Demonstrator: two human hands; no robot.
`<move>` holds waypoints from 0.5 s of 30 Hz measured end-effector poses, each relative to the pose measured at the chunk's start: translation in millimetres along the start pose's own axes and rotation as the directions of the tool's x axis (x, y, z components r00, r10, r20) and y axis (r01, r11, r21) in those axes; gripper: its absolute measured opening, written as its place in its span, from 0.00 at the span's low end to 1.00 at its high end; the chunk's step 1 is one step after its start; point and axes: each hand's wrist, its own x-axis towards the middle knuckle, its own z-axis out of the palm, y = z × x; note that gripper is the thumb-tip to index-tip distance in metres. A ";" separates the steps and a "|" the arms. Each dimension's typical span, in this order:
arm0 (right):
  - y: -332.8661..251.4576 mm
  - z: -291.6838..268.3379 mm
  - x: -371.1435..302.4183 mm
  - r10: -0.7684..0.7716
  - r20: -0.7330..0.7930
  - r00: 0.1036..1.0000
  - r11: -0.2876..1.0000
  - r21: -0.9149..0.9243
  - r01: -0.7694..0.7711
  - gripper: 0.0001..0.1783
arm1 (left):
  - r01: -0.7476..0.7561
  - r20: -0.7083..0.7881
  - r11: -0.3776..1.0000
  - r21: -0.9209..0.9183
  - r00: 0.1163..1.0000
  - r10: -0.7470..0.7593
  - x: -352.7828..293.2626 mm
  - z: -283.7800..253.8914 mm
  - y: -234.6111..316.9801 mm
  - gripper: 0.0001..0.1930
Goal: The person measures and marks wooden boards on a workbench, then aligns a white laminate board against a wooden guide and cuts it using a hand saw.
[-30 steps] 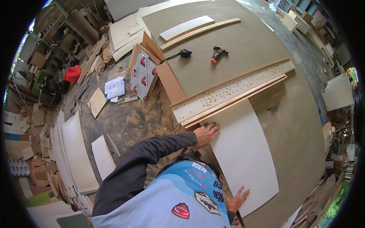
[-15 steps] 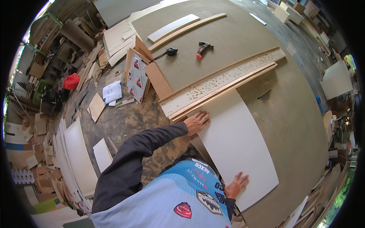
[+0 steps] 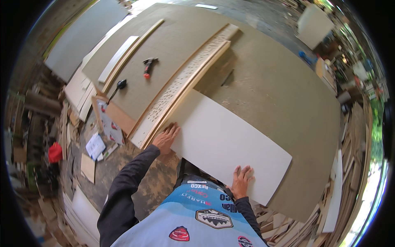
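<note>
A white rectangular panel [image 3: 230, 144] lies flat on the large brown worktable in front of me. My left hand [image 3: 166, 138] rests on the panel's near left corner, fingers stretched out beside the long wooden strips. My right hand [image 3: 242, 181] lies on the near edge toward the panel's right end, fingers spread. Against the panel's left end runs a long wooden frame [image 3: 193, 88], with a pale surface dotted with many small brown bits between its strips. Neither hand grips anything.
On the worktable [image 3: 279, 103] beyond the frame lie a hammer [image 3: 148, 68] with a red-tipped handle, a black tape measure [image 3: 121, 84], a white strip [image 3: 118, 59] and a wooden batten [image 3: 131, 55]. A dark thin tool [image 3: 227, 77] lies past the panel. Stacked wood offcuts [image 3: 349, 164] stand at the right.
My view has swung to the right, so the table and panel appear turned and shifted left. Both hands stay on the panel at about the same places.
</note>
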 end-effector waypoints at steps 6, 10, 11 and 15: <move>0.0 -4.5 6.2 0.016 -0.005 1.000 1.000 -0.013 -0.016 0.64 | -0.023 0.074 0.998 0.057 0.997 0.019 8.9 -13.4 -0.8 0.54; 2.1 -6.2 18.1 0.028 -0.038 0.999 0.998 -0.048 -0.030 0.66 | -0.038 0.012 0.992 0.121 0.999 0.037 20.3 -1.1 -9.9 0.55; 3.0 -7.7 21.9 0.032 -0.023 0.999 0.998 -0.052 -0.033 0.65 | -0.049 0.005 0.991 0.127 0.999 0.049 24.2 -0.9 -11.9 0.55; 8.3 -14.1 40.7 0.045 0.004 0.999 0.995 -0.089 -0.045 0.63 | -0.047 0.015 0.996 0.076 0.999 0.046 40.2 -7.9 -15.9 0.56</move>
